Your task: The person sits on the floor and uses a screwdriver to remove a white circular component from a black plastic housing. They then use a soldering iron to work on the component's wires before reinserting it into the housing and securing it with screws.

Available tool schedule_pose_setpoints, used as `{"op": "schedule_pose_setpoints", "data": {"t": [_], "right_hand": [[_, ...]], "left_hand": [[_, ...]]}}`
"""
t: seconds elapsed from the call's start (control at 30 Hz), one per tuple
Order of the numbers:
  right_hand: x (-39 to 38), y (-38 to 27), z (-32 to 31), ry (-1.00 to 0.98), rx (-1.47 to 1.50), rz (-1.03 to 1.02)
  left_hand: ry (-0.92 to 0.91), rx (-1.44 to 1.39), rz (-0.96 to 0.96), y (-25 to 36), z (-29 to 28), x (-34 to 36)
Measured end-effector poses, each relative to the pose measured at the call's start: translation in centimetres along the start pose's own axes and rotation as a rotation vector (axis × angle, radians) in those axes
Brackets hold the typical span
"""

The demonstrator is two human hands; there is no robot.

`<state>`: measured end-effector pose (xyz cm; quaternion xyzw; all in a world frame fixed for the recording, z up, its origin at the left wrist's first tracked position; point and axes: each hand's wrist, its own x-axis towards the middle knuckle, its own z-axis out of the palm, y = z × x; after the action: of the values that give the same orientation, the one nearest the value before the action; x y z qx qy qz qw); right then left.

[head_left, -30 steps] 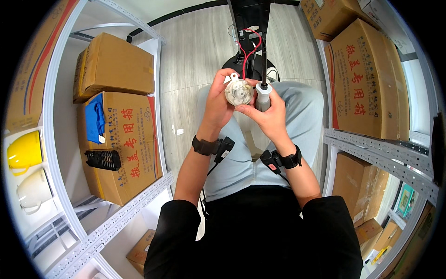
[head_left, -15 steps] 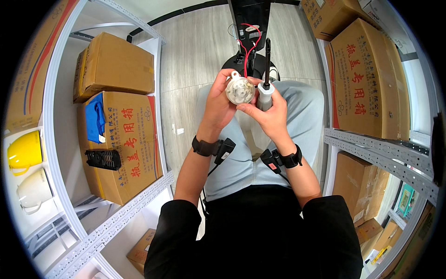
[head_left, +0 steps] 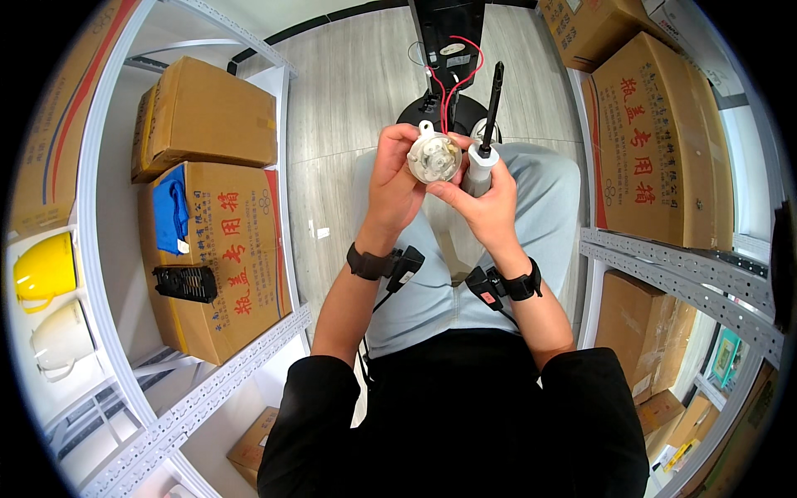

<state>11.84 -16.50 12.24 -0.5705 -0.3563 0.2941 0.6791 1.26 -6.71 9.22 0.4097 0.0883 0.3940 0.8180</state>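
Note:
My left hand (head_left: 393,187) is closed on a small round gearbox (head_left: 433,159) with a clear cover and a pale tab at its top. White parts show through the cover. Red wires (head_left: 444,104) run from behind it to a tall black housing (head_left: 449,37) on a round black base. In my right hand (head_left: 490,203) is a screwdriver (head_left: 480,170), its grey-white handle gripped and its black shaft pointing up, tilted slightly right. The right thumb reaches to the lower edge of the gearbox. Fingers behind the gearbox are partly hidden.
Metal shelves flank me. On the left are cardboard boxes (head_left: 220,274) with a blue cloth (head_left: 170,212) and a black plastic part (head_left: 184,284), plus a yellow mug (head_left: 46,267) and a white mug (head_left: 62,336). More boxes (head_left: 639,149) fill the right shelves.
The gearbox has shifted slightly right and turned in my left hand. The screwdriver's shaft leans further right, and the red wires have swung right. Both hands keep their hold.

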Motion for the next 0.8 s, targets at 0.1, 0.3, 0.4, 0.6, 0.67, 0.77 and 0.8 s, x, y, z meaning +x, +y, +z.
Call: {"op": "schedule_pose_setpoints", "data": {"t": [0.1, 0.3, 0.4, 0.6, 0.67, 0.77, 0.8], "right_hand": [[0.1, -0.1, 0.0, 0.005, -0.014, -0.017], [0.1, -0.3, -0.1, 0.01, -0.006, 0.0], [0.0, -0.3, -0.2, 0.003, -0.019, 0.017], [0.1, -0.3, -0.3, 0.0, -0.025, -0.001], [0.1, -0.3, -0.3, 0.004, -0.01, 0.009], [0.0, -0.2, -0.3, 0.01, 0.005, 0.016], [0.0, 0.0, -0.4, 0.009, 0.0, 0.007]], "left_hand": [[-0.003, -0.046, -0.088, 0.2, -0.1, 0.0], [-0.027, -0.124, -0.151, 0.3, -0.3, 0.0], [-0.089, -0.096, -0.162, 0.3, -0.4, 0.1], [-0.012, -0.035, -0.143, -0.4, -1.3, -0.2], [0.031, -0.034, -0.122, -0.5, -0.9, -0.2], [-0.032, -0.038, -0.114, 0.0, -0.1, 0.1], [-0.015, -0.047, -0.132, 0.0, -0.1, 0.0]]}}
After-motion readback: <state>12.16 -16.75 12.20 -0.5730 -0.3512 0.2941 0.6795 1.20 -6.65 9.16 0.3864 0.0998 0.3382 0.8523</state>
